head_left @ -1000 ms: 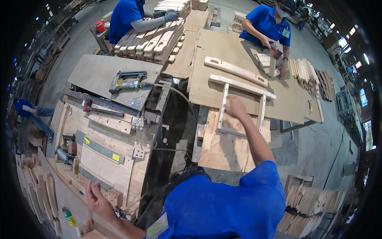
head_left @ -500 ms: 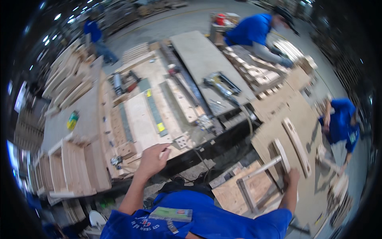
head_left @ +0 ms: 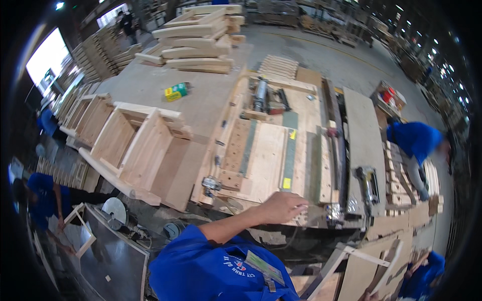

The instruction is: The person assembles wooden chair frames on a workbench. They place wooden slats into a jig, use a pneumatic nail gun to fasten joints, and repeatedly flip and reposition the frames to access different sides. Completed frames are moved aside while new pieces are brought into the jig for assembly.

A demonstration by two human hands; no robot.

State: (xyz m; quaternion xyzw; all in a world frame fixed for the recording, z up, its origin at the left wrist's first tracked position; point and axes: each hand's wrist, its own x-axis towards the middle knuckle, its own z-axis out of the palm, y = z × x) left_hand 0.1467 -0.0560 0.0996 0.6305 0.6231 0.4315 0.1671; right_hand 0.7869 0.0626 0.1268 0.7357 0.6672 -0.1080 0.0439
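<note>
My left hand is closed over the near edge of the workbench jig. Something small and pale shows at its fingertips, too small to make out. Below it, the jig holds a wide pale wooden board between green strips. Only a little of my right hand shows at the lower edge, gripping a light wooden frame by its curved side piece. The frame stands tilted over a plywood sheet to my right; its lower part is cut off by the picture's edge.
Power tools lie at the jig's far end; a nail gun rests on the grey board at right. Assembled wooden frames and a green-yellow bottle occupy the left table. Co-workers in blue are at right and left.
My view has swung to the left, so the bench and left table sit further right in it. My left hand stays closed near the jig; the right still grips the frame, now mostly out of view.
</note>
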